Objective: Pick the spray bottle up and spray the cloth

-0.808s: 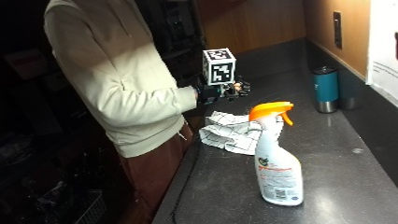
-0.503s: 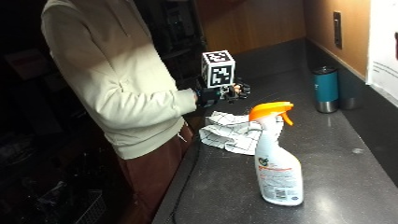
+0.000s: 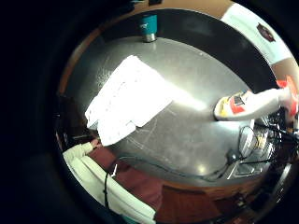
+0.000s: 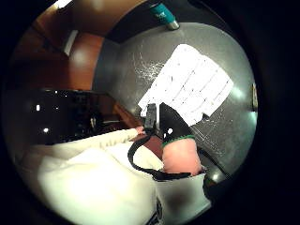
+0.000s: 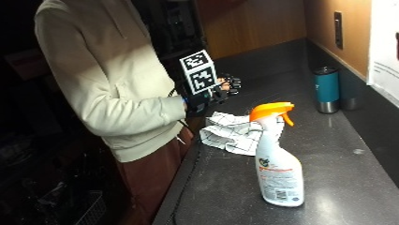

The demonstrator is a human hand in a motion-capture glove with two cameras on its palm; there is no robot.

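Gloved hand (image 5: 215, 93) empty, fingers relaxed above cloth (image 5: 233, 131), spray bottle (image 5: 277, 157) upright nearby, teal tumbler (image 5: 326, 89) beyond

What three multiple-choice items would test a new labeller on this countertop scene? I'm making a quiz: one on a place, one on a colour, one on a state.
1. The cloth lies:
A. under the tumbler
B. on the counter between person and spray bottle
C. in the hand

2. The spray bottle's trigger head is:
A. orange
B. blue
C. white

3. The gloved right hand is:
A. gripping the bottle
B. pinching the cloth
C. above the cloth, holding nothing

Key: B, the cloth lies flat there; A, the orange top shows; C, the bottle stands alone, untouched.
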